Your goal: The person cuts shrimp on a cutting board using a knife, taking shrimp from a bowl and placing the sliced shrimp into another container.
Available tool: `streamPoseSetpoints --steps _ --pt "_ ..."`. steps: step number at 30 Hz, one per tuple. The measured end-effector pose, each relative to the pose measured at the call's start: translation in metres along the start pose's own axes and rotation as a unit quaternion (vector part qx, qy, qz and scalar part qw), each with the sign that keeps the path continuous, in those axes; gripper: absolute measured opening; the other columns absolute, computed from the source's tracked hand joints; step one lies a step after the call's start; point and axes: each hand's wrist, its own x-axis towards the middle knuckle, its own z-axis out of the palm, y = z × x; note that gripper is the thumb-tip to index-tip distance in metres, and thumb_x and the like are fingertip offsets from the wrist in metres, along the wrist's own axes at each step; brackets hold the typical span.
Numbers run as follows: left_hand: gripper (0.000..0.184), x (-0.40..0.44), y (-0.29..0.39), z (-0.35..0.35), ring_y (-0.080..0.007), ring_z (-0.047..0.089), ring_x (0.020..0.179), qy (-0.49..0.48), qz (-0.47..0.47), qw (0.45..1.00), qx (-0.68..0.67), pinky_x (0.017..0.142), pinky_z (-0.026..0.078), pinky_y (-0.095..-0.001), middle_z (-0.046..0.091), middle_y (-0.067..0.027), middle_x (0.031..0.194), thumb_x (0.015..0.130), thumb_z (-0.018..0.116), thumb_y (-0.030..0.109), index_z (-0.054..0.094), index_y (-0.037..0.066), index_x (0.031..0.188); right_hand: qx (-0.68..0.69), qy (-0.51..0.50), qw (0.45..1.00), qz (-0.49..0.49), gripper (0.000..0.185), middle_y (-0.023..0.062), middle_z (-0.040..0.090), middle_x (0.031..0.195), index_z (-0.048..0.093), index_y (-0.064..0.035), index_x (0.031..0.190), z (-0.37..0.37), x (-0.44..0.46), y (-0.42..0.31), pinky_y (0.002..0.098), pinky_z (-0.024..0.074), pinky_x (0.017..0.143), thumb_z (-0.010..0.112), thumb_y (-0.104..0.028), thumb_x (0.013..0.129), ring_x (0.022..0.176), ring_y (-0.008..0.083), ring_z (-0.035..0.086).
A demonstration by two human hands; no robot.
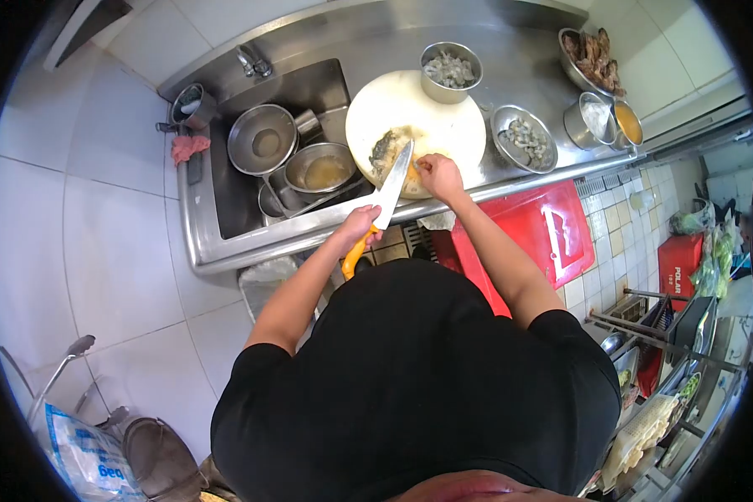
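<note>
My left hand (360,227) is closed around a kitchen knife (391,191) with a yellow handle and a broad blade. Its blade points away from me over a round white cutting board (464,151), the tip beside a pile of dark and pale scraps (386,151). Right of the blade, my right hand (439,177) is low over the board's near edge, fingers pinched together; what they hold is too small to make out. A metal pot of greyish peeled shrimp (450,70) stands on the board's far side. Right of the board, a steel bowl (500,121) holds more greyish shrimp.
Left of the board is a sink (222,201) with a colander (262,138) and a bowl of cloudy liquid (326,170). A bowl of brown meat (592,58) and metal containers stand at the counter's right end. Below the counter is a red bin (523,238).
</note>
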Motion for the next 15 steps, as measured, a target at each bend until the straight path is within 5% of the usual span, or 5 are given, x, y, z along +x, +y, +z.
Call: streamPoseSetpoints --steps 8,15 --pt "0.026 0.003 -0.006 -0.008 -0.0111 0.044 0.038 -0.04 0.002 0.999 0.003 0.036 0.04 -0.0293 0.059 -0.0078 0.063 0.106 0.043 0.037 0.049 0.013 0.1 0.014 -0.054 0.991 0.118 0.021 0.0175 0.073 0.093 0.075 -0.0067 0.098 -0.005 0.005 -0.015 0.0407 0.055 0.083 0.068 -0.017 0.081 0.088 0.0339 0.07" --pt "0.028 -0.03 -0.025 -0.022 -0.0113 0.046 0.039 -0.042 -0.015 0.997 0.065 0.037 0.041 -0.0294 0.058 -0.0085 0.063 0.107 0.042 0.038 0.051 0.011 0.105 0.019 0.0 0.99 0.143 0.024 0.0169 0.074 0.087 0.079 -0.0093 0.095 0.01 0.006 -0.014 0.037 0.0565 0.077 0.073 -0.025 0.078 0.081 0.0308 0.072"
